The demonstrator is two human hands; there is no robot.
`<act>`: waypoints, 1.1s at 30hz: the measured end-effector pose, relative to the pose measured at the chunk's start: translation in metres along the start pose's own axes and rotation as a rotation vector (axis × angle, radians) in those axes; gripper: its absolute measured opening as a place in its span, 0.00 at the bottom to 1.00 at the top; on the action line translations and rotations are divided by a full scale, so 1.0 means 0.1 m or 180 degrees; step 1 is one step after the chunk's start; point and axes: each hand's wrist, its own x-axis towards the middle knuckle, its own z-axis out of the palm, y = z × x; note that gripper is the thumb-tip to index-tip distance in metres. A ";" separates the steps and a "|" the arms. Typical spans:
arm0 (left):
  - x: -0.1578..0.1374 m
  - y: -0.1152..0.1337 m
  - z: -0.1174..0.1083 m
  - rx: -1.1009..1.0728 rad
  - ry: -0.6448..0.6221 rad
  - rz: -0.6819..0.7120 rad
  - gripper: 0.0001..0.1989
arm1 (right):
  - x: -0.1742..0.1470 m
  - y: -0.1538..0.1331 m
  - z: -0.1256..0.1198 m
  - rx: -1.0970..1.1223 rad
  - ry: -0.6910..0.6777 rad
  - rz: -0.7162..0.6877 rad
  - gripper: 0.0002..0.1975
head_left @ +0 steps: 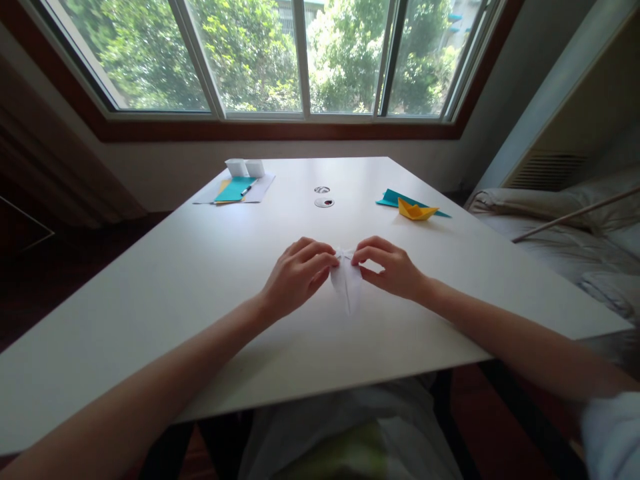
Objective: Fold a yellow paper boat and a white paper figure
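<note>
A white tissue point(347, 283), thin and gathered at its top, hangs between my hands above the near middle of the table; its lower end narrows to a point. My left hand point(303, 270) pinches its upper left edge between thumb and fingers. On the opposite edge, my right hand point(387, 265) grips it the same way, thumb and forefinger forming a loop. The gathered part at the top is partly hidden by my fingertips.
On the white table point(210, 280), a yellow paper boat point(417, 211) lies before a teal folded paper point(390, 197) at right. Far left are teal paper point(234, 189), a pen point(247, 190) and two white boxes point(245, 168). Round inserts point(324, 203) sit mid-table.
</note>
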 end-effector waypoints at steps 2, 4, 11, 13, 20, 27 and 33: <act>-0.02 -0.07 0.04 0.0329 -0.0307 0.0194 0.07 | -0.01 0.06 0.01 -0.0284 -0.0350 -0.0248 0.07; -0.04 -0.14 0.09 0.0403 -0.0679 0.0275 0.09 | 0.00 0.12 0.01 -0.0496 -0.0686 -0.0359 0.08; -0.04 -0.23 0.11 -0.0170 -0.1236 0.0255 0.12 | -0.02 0.20 -0.05 -0.0737 -0.1429 -0.0354 0.14; -0.04 -0.22 0.10 -0.0203 -0.1237 0.0244 0.12 | -0.03 0.18 -0.06 -0.0806 -0.1430 -0.0342 0.15; -0.05 -0.20 0.07 -0.0083 -0.1307 0.0288 0.15 | -0.01 0.17 -0.07 -0.0321 -0.1453 -0.0064 0.13; -0.02 -0.23 0.21 -0.0459 -0.0875 -0.0095 0.11 | 0.01 0.22 0.02 0.0394 -0.1043 0.0662 0.15; 0.02 -0.24 0.27 -0.0651 -0.0887 -0.1176 0.12 | 0.03 0.27 0.09 0.0347 -0.0865 0.1095 0.12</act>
